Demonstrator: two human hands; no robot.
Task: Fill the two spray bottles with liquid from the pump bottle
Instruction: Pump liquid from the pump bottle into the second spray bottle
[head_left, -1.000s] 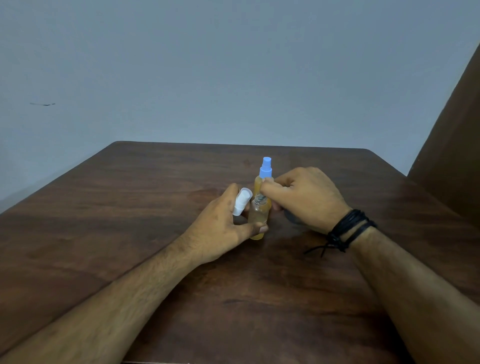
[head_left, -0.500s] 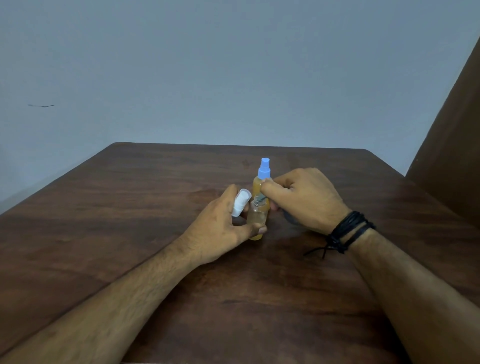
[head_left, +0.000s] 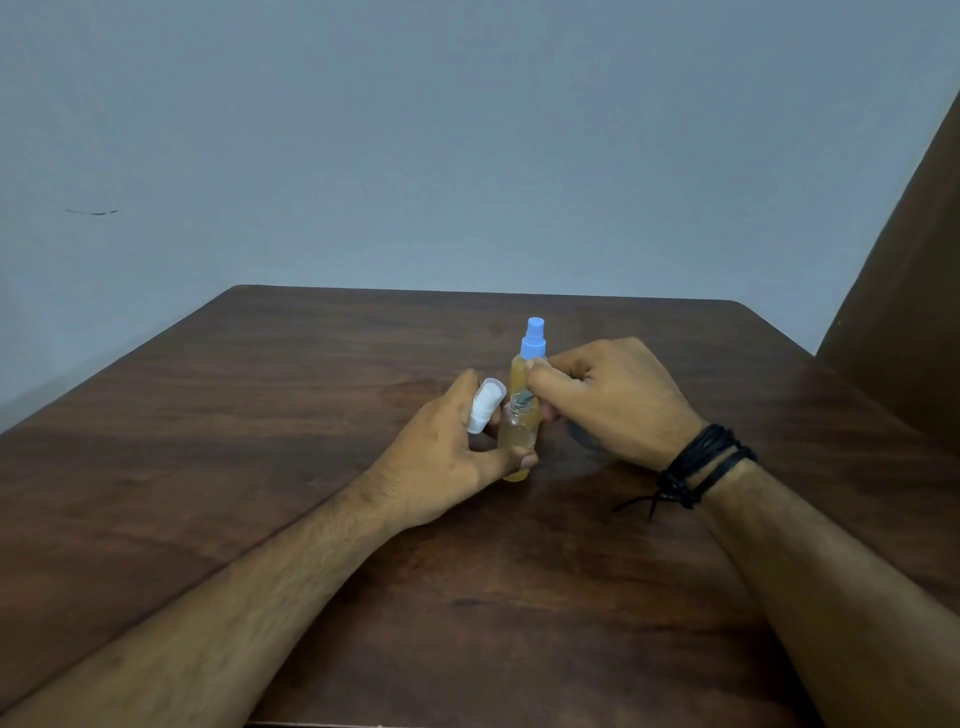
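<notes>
My left hand (head_left: 441, 462) grips a small clear spray bottle (head_left: 517, 436) standing on the table. Its neck is uncapped and pale yellow liquid shows inside. The same hand pinches the bottle's white spray cap (head_left: 485, 405) between its fingers. Right behind stands a second spray bottle (head_left: 532, 345) with a blue top, holding yellow liquid. My right hand (head_left: 618, 400) is closed, its fingertips at the small bottle's open neck, where a grey tip shows. The pump bottle (head_left: 584, 439) is mostly hidden under that hand; only a dark part shows beneath it.
The dark wooden table (head_left: 260, 467) runs to a grey wall at the back. A brown panel (head_left: 914, 312) rises at the right. A black cord bracelet (head_left: 701, 467) is on my right wrist.
</notes>
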